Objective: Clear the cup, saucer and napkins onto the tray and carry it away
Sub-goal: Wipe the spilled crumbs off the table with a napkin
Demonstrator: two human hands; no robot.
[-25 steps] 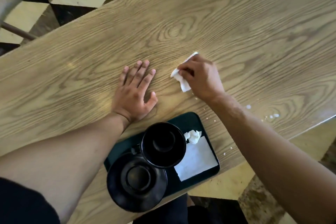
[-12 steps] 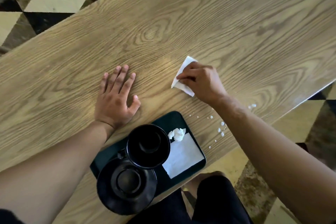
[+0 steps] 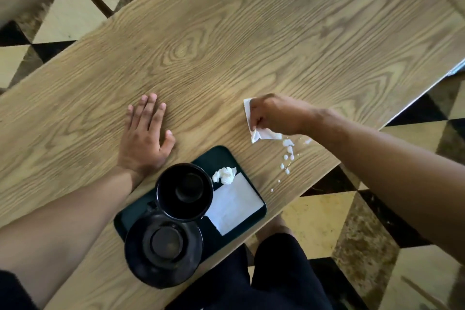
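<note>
Under my right hand (image 3: 274, 114) a white napkin (image 3: 261, 134) is pinched in curled fingers and pressed to the table (image 3: 226, 33), with white crumbs (image 3: 288, 152) scattered just behind it toward the table edge. Beside it, toward me, sits the tray (image 3: 214, 156), which already carries the cup (image 3: 185, 191), the saucer (image 3: 163, 249), a flat napkin (image 3: 235, 206) and a crumpled one (image 3: 224, 175). My left hand (image 3: 146, 136) lies flat with straight fingers on the wood, just past the tray's far corner, holding nothing. I judge the loading is nearly done and this last napkin is the step in hand. Next I would lift it onto the tray, perhaps gathering the crumbs first, then take both tray ends level, since the saucer overhangs the near edge.
</note>
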